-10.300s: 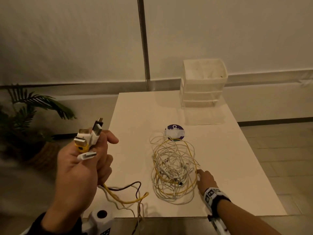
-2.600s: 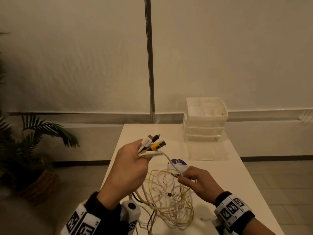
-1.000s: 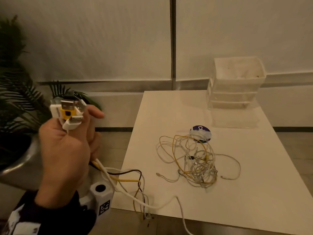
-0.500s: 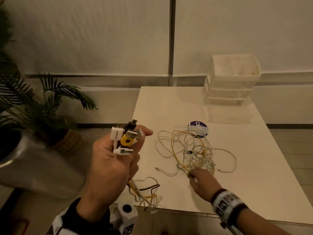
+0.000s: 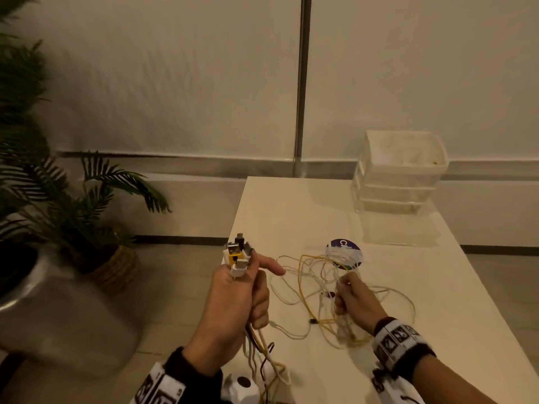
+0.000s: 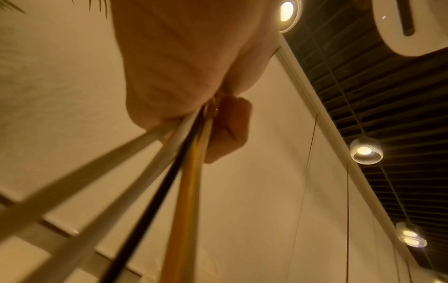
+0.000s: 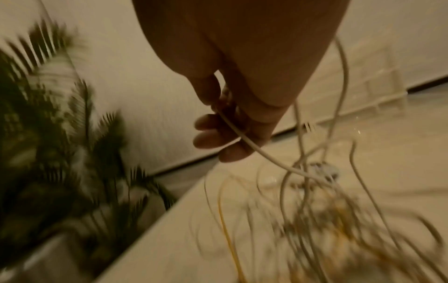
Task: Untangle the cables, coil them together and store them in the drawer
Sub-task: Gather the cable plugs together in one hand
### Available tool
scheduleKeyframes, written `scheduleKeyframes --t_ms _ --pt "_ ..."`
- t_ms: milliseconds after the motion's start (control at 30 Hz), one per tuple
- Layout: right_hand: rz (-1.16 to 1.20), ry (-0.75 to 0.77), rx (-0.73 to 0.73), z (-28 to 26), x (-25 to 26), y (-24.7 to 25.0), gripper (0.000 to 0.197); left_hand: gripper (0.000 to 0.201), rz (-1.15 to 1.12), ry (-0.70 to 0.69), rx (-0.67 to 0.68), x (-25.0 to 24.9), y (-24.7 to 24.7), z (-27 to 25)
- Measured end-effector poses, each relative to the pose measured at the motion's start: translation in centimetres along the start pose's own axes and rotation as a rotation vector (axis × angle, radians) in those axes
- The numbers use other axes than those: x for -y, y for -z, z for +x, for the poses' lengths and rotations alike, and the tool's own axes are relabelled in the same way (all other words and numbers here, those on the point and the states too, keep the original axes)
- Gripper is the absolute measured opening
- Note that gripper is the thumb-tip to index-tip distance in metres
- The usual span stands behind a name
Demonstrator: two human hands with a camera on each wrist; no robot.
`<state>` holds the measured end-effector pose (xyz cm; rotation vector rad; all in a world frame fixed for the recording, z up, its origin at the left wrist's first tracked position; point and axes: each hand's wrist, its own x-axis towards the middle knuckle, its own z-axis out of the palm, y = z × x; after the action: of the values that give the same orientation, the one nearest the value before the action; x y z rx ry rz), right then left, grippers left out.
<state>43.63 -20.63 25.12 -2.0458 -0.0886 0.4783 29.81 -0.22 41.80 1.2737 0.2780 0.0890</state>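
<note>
Sprawling in loose white and yellow loops, the cables (image 5: 326, 290) lie on the tabletop (image 5: 437, 287) between both hands. The left hand (image 5: 233, 304) is fisted round their plug ends (image 5: 237, 255), index finger pointing out, strands trailing below the fist. The right hand (image 5: 354, 298) pinches a white strand lifted from the tangle, with the drawer unit (image 5: 399, 170) well beyond.
</note>
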Motion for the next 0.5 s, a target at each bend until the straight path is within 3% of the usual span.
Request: scheduleKeyframes --t_ms 133,267,500 --pt "0.302 0.193 -0.169 -2.0 6.5 5.2 0.015 0.056 -0.014 0.016 0.067 0.3 -3.4 2.8" --pt "0.554 0.322 -0.166 -3.8 10.8 7.4 0.013 0.052 -0.006 0.005 0.115 -0.2 -8.0 5.1" --pt "0.526 0.42 -0.26 -6.7 14.3 7.1 0.016 0.025 -0.003 -0.058 0.09 0.4 -12.9 7.9"
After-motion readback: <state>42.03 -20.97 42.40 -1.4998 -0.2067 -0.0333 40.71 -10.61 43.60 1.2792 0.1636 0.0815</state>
